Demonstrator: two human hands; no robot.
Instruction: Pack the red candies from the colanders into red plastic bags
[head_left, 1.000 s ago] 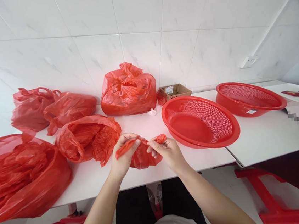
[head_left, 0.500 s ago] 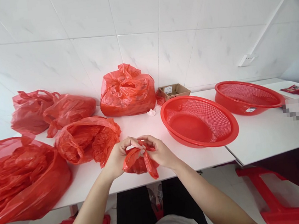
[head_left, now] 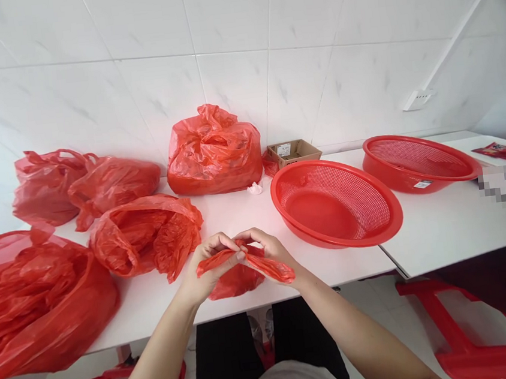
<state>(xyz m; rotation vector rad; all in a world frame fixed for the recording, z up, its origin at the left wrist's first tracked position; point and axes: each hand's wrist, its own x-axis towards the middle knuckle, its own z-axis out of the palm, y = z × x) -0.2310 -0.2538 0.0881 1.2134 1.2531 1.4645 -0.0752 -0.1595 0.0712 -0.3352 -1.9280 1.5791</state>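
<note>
- Fingers (head_left: pixel 217 244): curled and narrow on both hands, tips almost meeting above the load, pinching thin gathered film.
- Item held: red plastic bag (head_left: pixel 238 281), bunched, its body sagging beneath my hands. Contact with the table cannot be confirmed from this view.
- Twisted strip of that bag (head_left: pixel 267 263): runs almost level across both grips, one end past my left hand and the other past my right wrist.
- Change from the earlier frame: the strip then hung down between my hands; it is now drawn out sideways.
- My left hand (head_left: pixel 207 269) and my right hand (head_left: pixel 272 252): both above the front of the white table (head_left: pixel 333 265), knuckles raised, wrists angled inward.
- Nearest to my left hand: crumpled open bag (head_left: pixel 147 240), just beside it.
- Nearest to my right hand: red plastic colander (head_left: pixel 336 165), near but not touching.
- Further left: large filled bag (head_left: pixel 43 308) at the table's front corner, and two bags (head_left: pixel 85 186) side by side at the back.
- Back centre: full knotted-looking bag (head_left: pixel 213 151) against the tiled wall (head_left: pixel 228 35), with a small white scrap (head_left: pixel 255 188) and a cardboard tray (head_left: pixel 293 152) beside it.
- Right side: second colander (head_left: pixel 410 140) on the table; red plastic stool (head_left: pixel 476 335) on the floor below.
</note>
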